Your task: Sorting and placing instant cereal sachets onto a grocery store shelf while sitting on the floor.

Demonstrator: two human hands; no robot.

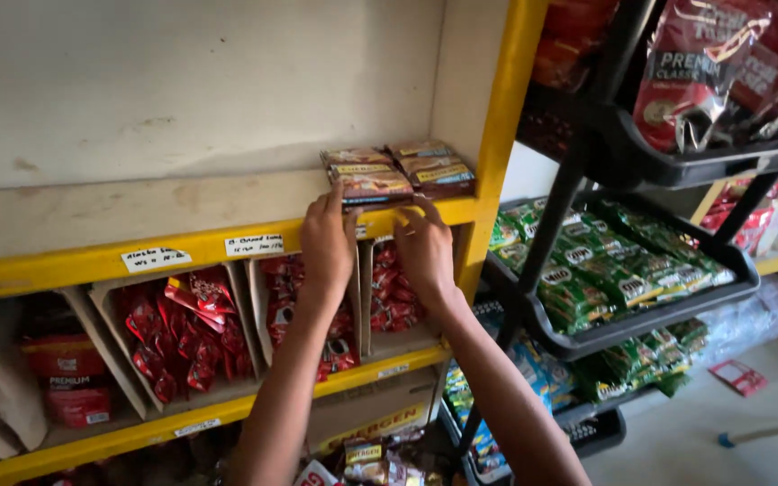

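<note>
A stack of brown sachet packs (367, 183) is being handled at the right end of the upper shelf (137, 207), right at its front lip, close to the yellow upright (495, 135). It's touched from the near side by both hands. The left hand (327, 241) is laid against the stack's front edge with the fingers (335, 202) stretched up and kept close together, tips on the pack; nothing is really gripped, it's more of a flat press. The right hand (423, 247) is set just to the right, fingers (418, 214) slightly spread and curled onto the yellow shelf edge (227, 241) below the stack; whether anything is pinched there can't be told.

A second stack of similar packs (437, 166) is seen just behind and to the right, touching the first one. The rest of the upper shelf is bare, dusty board.

Under the yellow edge, paper labels (155, 259) are stuck on, and cardboard bins (105, 346) full of red sachets (182, 333) are lined up on the lower shelf. Farther left, a red pack (65, 373) is stood up in its own slot.

Off to the right, a black rack (587, 180) is loaded with green sachets (587, 270) in the middle tray and dark red bags (704, 72) up top. More packs are piled near the floor.
</note>
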